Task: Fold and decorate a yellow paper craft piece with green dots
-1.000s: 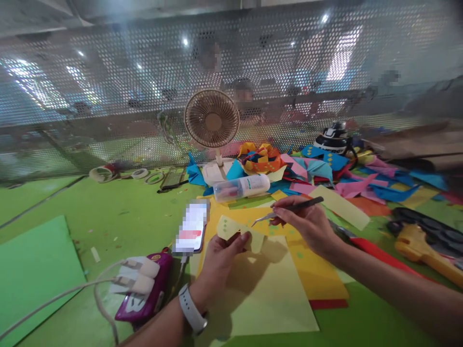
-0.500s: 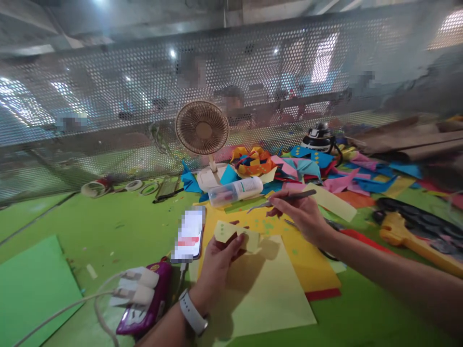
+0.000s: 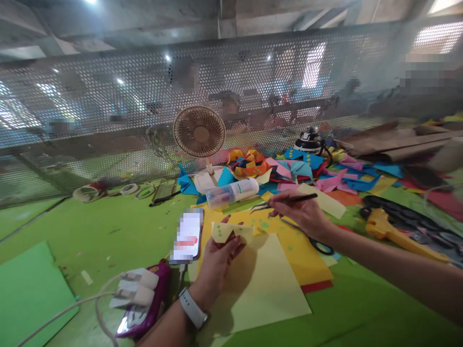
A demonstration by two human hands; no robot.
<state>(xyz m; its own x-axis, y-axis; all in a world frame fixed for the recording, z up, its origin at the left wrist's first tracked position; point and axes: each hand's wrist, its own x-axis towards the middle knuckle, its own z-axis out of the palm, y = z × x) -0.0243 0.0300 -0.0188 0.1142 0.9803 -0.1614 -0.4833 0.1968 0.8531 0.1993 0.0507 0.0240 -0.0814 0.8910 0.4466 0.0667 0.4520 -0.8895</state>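
Observation:
My left hand (image 3: 222, 250) is closed on a folded piece of pale yellow paper (image 3: 220, 232) that carries a few small green dots. In my right hand (image 3: 302, 212) is a pair of dark tweezers (image 3: 262, 206), its tips pointing left above small green paper bits (image 3: 265, 223). Those bits lie scattered on a yellow sheet (image 3: 307, 260). Beneath my left hand a pale yellow sheet (image 3: 271, 289) lies over the yellow one. Scissors (image 3: 320, 246) rest partly hidden under my right forearm. Whether anything sits between the tweezer tips is too small to tell.
A phone (image 3: 187, 236) and a purple power strip (image 3: 155, 299) with plugs lie left. Behind stand a fan (image 3: 199, 132), a clear bottle (image 3: 233, 192) on its side and a heap of folded papers (image 3: 307, 168). A yellow tool (image 3: 383, 224) lies by a black tray (image 3: 415, 226) at right.
The view has shifted slightly. My left hand has tilted the folded paper a little, and its right end now appears shorter. Both hands keep their holds.

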